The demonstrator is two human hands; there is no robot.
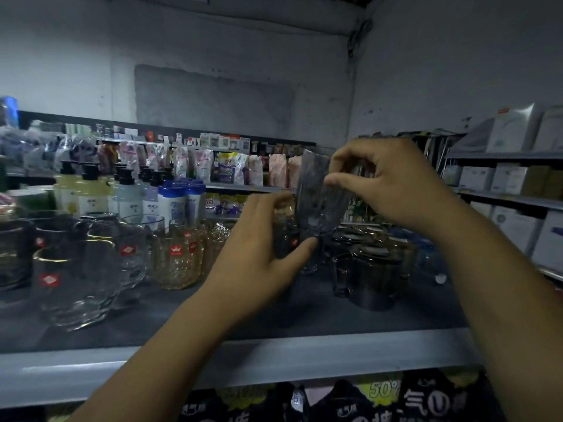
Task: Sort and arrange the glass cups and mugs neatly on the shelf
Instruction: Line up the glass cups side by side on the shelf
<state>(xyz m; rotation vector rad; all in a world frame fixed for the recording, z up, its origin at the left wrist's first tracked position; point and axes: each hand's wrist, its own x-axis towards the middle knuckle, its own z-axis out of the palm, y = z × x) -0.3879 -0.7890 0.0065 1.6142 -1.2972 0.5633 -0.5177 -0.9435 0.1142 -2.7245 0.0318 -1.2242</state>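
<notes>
I have both hands on one smoky grey tumbler (320, 196). The left hand (259, 248) takes its lower end, with the thumb (304, 248) pressed against the glass near the base and the fingers curled round the far side. The right hand (396, 190) pinches the upper part between thumb and curled fingers. So both hands grip the tumbler, and neither hand is free. The tumbler hangs in the air, roughly upright, and its outline is blurred, so I cannot read its exact tilt.

Below the tumbler runs the dark deck of the shelf (243, 360), and the glass does not touch it. Just behind and under the tumbler stand more dark glasses, partly hidden by my left hand. Down and to the right of it is a tight group of smoky grey mugs (374, 275) with handles. Down and to the left of it are amber textured cups (176, 257) with red stickers. Further left are clear mugs (79, 284), some gold-rimmed and also carrying red stickers.

Behind the tumbler and to its left stand pump bottles (88, 190) with black tops. Far right of the tumbler, white boxes (515, 178) fill a side rack. Well below the tumbler, under the shelf's front edge, lie dark packets (396, 397) printed with yellow.
</notes>
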